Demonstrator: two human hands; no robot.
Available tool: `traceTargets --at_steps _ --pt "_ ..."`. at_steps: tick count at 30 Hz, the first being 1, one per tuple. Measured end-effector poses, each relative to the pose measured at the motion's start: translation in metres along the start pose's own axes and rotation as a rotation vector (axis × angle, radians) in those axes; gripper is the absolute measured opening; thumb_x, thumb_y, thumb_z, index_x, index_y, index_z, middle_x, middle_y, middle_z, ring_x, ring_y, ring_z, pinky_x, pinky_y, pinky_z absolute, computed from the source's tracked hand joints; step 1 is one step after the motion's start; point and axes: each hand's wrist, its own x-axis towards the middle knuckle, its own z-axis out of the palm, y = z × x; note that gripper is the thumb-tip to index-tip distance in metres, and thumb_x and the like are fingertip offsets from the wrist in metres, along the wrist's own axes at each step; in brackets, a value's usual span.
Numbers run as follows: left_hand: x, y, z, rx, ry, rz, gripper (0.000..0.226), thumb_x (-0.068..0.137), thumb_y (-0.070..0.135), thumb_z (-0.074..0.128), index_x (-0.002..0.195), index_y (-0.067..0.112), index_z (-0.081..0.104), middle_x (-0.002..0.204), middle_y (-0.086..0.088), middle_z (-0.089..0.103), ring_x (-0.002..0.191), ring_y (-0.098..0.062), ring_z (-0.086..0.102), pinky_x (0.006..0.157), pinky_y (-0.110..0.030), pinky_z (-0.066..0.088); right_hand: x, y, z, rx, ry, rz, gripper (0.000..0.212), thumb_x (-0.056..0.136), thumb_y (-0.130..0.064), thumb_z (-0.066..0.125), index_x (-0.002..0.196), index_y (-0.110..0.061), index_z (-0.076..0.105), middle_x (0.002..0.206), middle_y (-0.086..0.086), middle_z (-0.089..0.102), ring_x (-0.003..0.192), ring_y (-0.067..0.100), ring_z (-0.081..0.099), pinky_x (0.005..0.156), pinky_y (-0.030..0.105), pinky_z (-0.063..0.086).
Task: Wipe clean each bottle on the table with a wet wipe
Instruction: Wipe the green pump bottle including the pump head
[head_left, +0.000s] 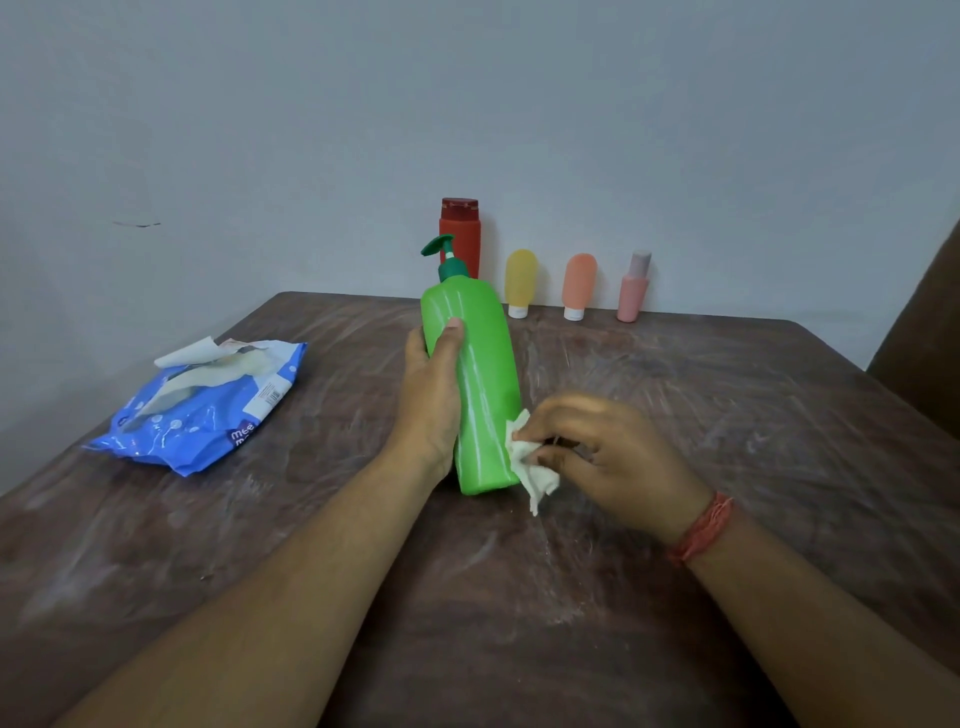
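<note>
A bright green pump bottle (480, 374) with a dark green pump head stands tilted in the middle of the table. My left hand (431, 400) grips its left side, thumb across the front. My right hand (602, 452) pinches a crumpled white wet wipe (527, 462) against the bottle's lower right edge. Along the back wall stand a red bottle (460, 236), a yellow tube (520, 283), an orange tube (579, 286) and a pink bottle (635, 288).
An open blue wet-wipe pack (208, 410) lies at the left of the brown table (727, 405), a wipe sticking out of its flap. A dark brown object (924, 332) stands at the right edge. A pale wall rises behind.
</note>
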Motion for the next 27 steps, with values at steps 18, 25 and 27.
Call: traceTargets --at_steps 18,25,27 --pt "0.003 -0.001 0.001 0.012 0.01 0.031 0.017 0.103 0.038 0.053 0.114 0.025 0.055 0.093 -0.001 0.07 0.072 -0.013 0.07 0.058 -0.03 0.056 0.001 -0.016 0.01 0.014 -0.031 -0.064 0.012 0.088 -0.024 0.069 0.096 -0.016 0.074 0.096 -0.005 0.062 0.088 0.009 0.061 0.076 0.025 0.051" --pt "-0.004 0.0 0.01 0.038 -0.101 0.07 0.016 0.102 0.036 0.054 0.116 0.027 0.055 0.095 -0.001 0.071 0.079 -0.015 0.072 0.069 -0.037 0.06 0.008 -0.021 0.015 -0.081 0.146 -0.021 0.018 0.09 -0.02 0.066 0.104 -0.014 0.075 0.097 -0.003 0.061 0.089 0.01 0.057 0.077 0.02 0.045" --pt "-0.004 -0.001 0.01 0.055 -0.116 0.088 0.014 0.102 0.036 0.055 0.115 0.03 0.055 0.098 -0.002 0.072 0.083 -0.018 0.072 0.073 -0.04 0.06 0.007 -0.021 0.016 -0.168 0.123 -0.129 0.02 0.091 -0.017 0.063 0.105 -0.013 0.076 0.096 0.002 0.062 0.089 0.018 0.057 0.077 0.027 0.047"
